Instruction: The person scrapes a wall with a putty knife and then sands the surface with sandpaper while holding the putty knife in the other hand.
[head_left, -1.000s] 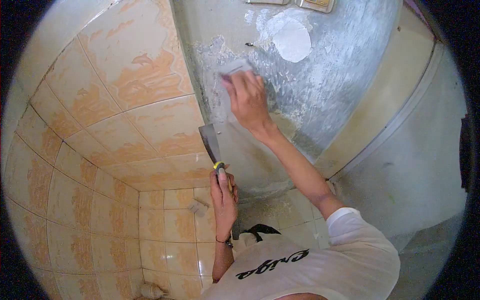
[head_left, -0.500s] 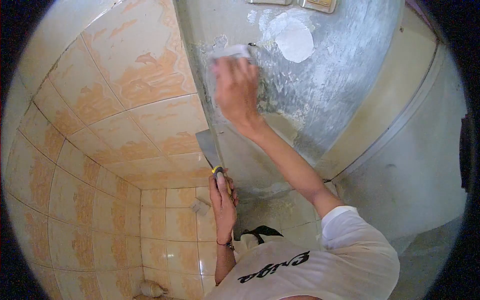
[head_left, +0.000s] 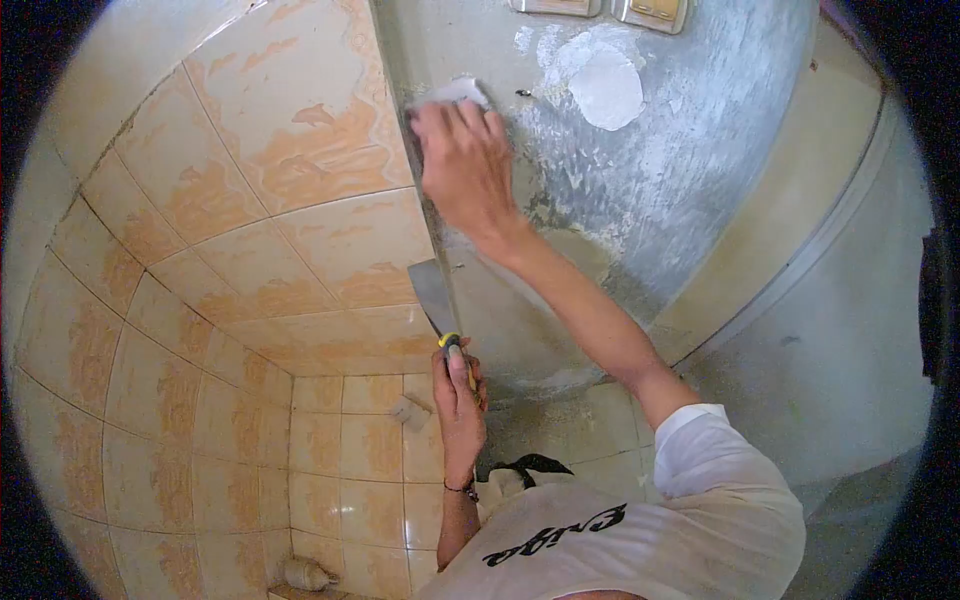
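Observation:
My right hand [head_left: 467, 165] is closed round a whitish flat pad, perhaps sandpaper [head_left: 462, 93], and presses it to the grey wall [head_left: 510, 300] close to the tile edge. Its fingertips are slightly blurred. Lower down, my left hand [head_left: 461, 395] grips the handle of a putty knife [head_left: 433, 294], whose wide metal blade points up beside the tile edge. A round white patch [head_left: 607, 90] lies on the wall to the right of my right hand, with a small dark hole between them.
Orange and cream tiles [head_left: 345, 240] cover the wall on the left. Two switch or socket plates [head_left: 652, 10] are at the top edge. A small pale block [head_left: 411, 411] lies on the tiles below, and a pale bottle-like object [head_left: 305, 573] stands at the bottom left.
My right hand has moved slightly left along the wall with the pad, toward the tile edge. The whole view has shifted a little; my left hand still holds the putty knife.

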